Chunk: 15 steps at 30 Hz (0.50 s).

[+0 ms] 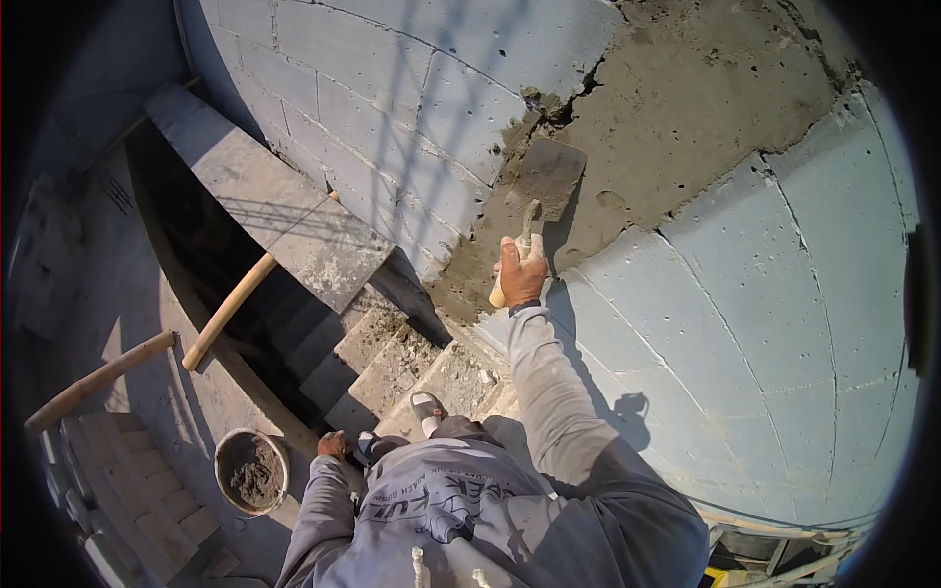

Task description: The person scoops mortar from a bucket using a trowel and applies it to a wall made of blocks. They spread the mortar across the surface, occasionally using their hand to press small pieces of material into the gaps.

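Observation:
My right hand (524,271) is wrapped round the pale handle of a trowel (551,174). Its wide, flat blade lies against the wet mortar (701,108), which fills a broad band between the light block walls. Down at the lower left, my left hand (333,445) is by the edge of the landing, close to my shoe. Its fingers are too small and shaded to make out. A bucket (252,472) of grey mortar stands to the left of that hand.
Concrete steps (372,338) with crumbs of mortar drop away under my feet beside a dark stairwell opening (265,294). A board (284,211) lies along the wall. Two wooden poles (230,312) rest near the opening. Stacked blocks (137,480) sit at the lower left.

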Motion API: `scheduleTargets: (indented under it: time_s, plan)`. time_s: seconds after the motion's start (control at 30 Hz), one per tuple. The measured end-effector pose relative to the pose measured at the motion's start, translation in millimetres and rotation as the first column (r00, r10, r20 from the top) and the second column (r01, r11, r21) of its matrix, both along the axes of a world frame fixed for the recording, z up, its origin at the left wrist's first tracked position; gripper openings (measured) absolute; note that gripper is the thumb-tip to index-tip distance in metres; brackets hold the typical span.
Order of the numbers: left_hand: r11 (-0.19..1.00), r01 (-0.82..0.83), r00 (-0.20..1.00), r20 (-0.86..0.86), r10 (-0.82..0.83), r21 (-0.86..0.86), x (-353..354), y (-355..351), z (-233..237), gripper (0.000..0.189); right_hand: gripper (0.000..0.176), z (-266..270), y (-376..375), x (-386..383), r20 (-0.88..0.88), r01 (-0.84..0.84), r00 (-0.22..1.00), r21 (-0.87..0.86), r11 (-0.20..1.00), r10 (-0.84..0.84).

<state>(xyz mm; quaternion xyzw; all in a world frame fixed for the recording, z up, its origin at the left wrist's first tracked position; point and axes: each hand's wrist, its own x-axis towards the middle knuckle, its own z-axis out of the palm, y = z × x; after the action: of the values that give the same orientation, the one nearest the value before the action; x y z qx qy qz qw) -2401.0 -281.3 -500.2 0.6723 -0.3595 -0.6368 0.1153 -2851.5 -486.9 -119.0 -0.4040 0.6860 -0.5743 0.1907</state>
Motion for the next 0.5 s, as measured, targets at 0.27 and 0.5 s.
scheduleTargets:
  time_s: [0.27, 0.5]
  plan:
    - [0.979, -0.056, 0.976, 0.219, 0.012, 0.198, 45, 7, 68, 0.017, 0.038, -3, -86, 29, -0.313, 0.231, 0.935, 0.174, 0.957, -0.168]
    - [0.965, -0.229, 0.973, 0.022, 0.228, 0.128, 2, -29, 38, 0.038, 0.034, -13, -42, 13, -0.45, 0.314, 0.885, 0.381, 0.869, -0.122]
